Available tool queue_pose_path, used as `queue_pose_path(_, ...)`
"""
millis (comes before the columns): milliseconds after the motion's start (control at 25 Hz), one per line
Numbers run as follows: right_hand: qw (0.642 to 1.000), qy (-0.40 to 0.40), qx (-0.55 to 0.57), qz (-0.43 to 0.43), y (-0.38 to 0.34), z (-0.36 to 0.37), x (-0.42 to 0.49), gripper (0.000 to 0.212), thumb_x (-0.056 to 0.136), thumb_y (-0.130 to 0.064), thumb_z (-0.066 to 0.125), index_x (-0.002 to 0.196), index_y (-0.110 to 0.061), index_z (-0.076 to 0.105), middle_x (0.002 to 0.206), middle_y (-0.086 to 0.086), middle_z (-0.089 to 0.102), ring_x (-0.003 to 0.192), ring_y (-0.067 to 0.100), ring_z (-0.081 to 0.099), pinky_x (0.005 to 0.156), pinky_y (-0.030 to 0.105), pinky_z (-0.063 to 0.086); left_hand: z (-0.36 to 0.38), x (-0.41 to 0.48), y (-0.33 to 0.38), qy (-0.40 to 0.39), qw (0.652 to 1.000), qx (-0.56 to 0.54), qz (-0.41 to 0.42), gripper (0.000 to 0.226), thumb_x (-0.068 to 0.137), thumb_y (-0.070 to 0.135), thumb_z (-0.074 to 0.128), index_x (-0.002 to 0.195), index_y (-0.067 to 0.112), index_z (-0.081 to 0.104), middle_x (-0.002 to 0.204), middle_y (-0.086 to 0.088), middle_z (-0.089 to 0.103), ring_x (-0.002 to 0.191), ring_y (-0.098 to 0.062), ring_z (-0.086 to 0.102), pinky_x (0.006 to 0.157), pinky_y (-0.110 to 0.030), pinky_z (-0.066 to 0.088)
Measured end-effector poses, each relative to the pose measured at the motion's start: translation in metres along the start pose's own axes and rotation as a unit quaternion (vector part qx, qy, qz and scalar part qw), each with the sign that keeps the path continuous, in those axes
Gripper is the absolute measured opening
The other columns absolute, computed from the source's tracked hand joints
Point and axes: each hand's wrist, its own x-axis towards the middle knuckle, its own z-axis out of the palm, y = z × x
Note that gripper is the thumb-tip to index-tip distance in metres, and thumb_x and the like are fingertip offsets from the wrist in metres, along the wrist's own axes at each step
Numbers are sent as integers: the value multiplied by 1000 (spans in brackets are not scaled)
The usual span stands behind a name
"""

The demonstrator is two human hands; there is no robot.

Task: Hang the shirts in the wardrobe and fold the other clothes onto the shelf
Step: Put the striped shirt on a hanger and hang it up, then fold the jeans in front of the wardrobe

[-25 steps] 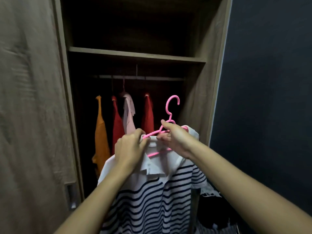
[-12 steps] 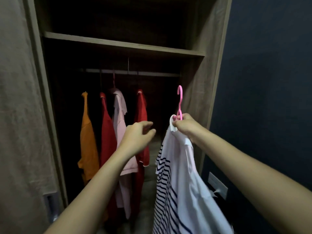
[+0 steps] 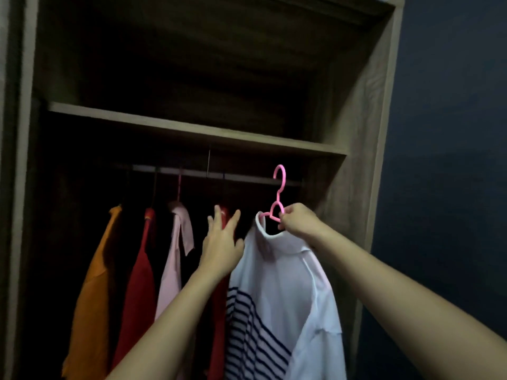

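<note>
A white shirt with navy stripes (image 3: 277, 305) hangs on a pink hanger (image 3: 277, 198). My right hand (image 3: 297, 220) pinches the hanger just below its hook, which is level with the metal rail (image 3: 241, 178) at its right end. My left hand (image 3: 222, 242) reaches forward with straight spread fingers, touching the red shirt (image 3: 223, 215) that hangs to the left of the striped one. Whether the pink hook rests on the rail cannot be told.
On the rail hang an orange shirt (image 3: 93, 283), another red shirt (image 3: 137, 283) and a pink shirt (image 3: 175, 256). A wooden shelf (image 3: 192, 130) spans the wardrobe above the rail. The wardrobe's right wall (image 3: 348, 174) is close to the hanger. A dark wall (image 3: 450, 160) lies to the right.
My right hand has raised the hanger with the striped shirt up to the rail. My left hand has opened and moved forward against the red shirt.
</note>
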Motion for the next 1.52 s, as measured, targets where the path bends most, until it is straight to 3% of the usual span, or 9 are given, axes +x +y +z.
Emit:
queue_pose_path(80, 1000, 9, -23, 4, -2, -2, 25, 25, 89, -15, 47, 94, -7, 70, 96, 12, 71, 89, 25, 64, 60, 26, 40, 12, 5, -5, 9, 999, 15, -27, 67, 94, 14, 47, 151, 20, 12, 156, -21, 7, 140, -41, 22, 107, -44, 31)
queue_pose_path(240, 1000, -4, -7, 5, -4, 9, 72, 27, 85, -16, 48, 96, -4, 69, 100, 14, 71, 91, 26, 64, 55, 26, 38, 13, 21, -23, 123, 982, 85, -119, 57, 96, 8, 37, 148, 5, 17, 114, -17, 64, 101, -33, 63, 82, -37, 45)
queue_pose_path(560, 985, -47, -167, -24, -8, 38, 132, 36, 98, -14, 37, 126, 1, 53, 134, 19, 52, 123, 33, 50, 98, 37, 42, 18, 25, -14, 28, 995, 82, -57, 70, 84, 26, 49, 149, 20, 22, 103, -14, 67, 100, -31, 62, 86, -36, 48)
queue_pose_path(840, 962, -75, -261, -36, 25, 62, 154, 42, 101, -24, 30, 132, 0, 47, 137, 19, 48, 126, 31, 48, 97, 31, 42, 21, 20, -20, 39, 997, 54, -37, 70, 86, 24, 48, 150, 17, 19, 94, -7, 67, 89, -22, 63, 84, -34, 48)
queue_pose_path(1040, 974, 87, -184, -101, 19, 64, 124, 37, 91, -21, 45, 121, -2, 55, 124, 23, 55, 114, 37, 53, 91, 37, 46, 12, -2, -20, 110, 994, -2, -29, 61, 95, 36, 48, 147, 13, 28, 136, -3, 53, 122, -18, 53, 101, -24, 32)
queue_pose_path(1160, 956, 179, -48, -227, 12, 89, 72, 40, 89, -16, 43, 127, -6, 52, 126, 18, 52, 116, 35, 47, 98, 37, 37, -4, -36, -43, 182, 983, -20, -18, 49, 92, 28, 51, 138, 11, 47, 113, -10, 68, 99, -24, 66, 89, -19, 43)
queue_pose_path(1240, 944, 165, 17, -286, 11, 122, 24, 40, 86, -17, 42, 123, -8, 56, 124, 14, 54, 116, 31, 48, 99, 30, 32, -18, -74, -63, 190, 981, -22, -37, 44, 92, 22, 52, 134, 10, 50, 99, -10, 70, 90, -22, 68, 77, -6, 40)
queue_pose_path(1360, 930, 142, 24, -337, 7, 172, -48, 41, 79, -12, 44, 118, -9, 59, 128, 15, 53, 127, 30, 38, 108, 31, 26, -41, -139, -90, 192, 981, 10, -38, 42, 92, 23, 50, 129, 4, 55, 120, -11, 65, 107, -14, 61, 93, -8, 36)
queue_pose_path(1520, 920, 81, 18, -383, -20, 230, -159, 44, 78, -6, 51, 121, -11, 57, 140, 15, 45, 136, 28, 30, 114, 34, 21, -89, -252, -124, 205, 973, 46, -95, 42, 91, 21, 50, 128, 2, 55, 118, -14, 66, 107, -12, 60, 96, -14, 40)
